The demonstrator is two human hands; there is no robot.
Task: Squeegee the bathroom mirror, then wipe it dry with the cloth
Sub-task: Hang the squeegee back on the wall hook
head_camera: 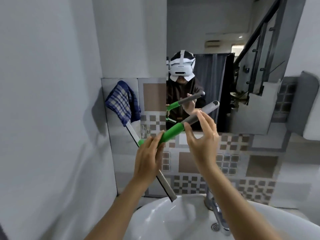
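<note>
A squeegee with a green and grey handle and a long grey blade slants in front of me, below the mirror. A blue checked cloth is draped over the blade's upper end. My left hand grips the squeegee where the handle meets the blade. My right hand is at the grey part of the handle, fingers spread, thumb and fingertips touching it. The blade's lower end hangs over the sink's rim. The mirror reflects a person in a headset holding the squeegee.
A white sink lies below, with a chrome tap at its back and a drain. Patterned tiles cover the wall under the mirror. A plain white wall stands at the left.
</note>
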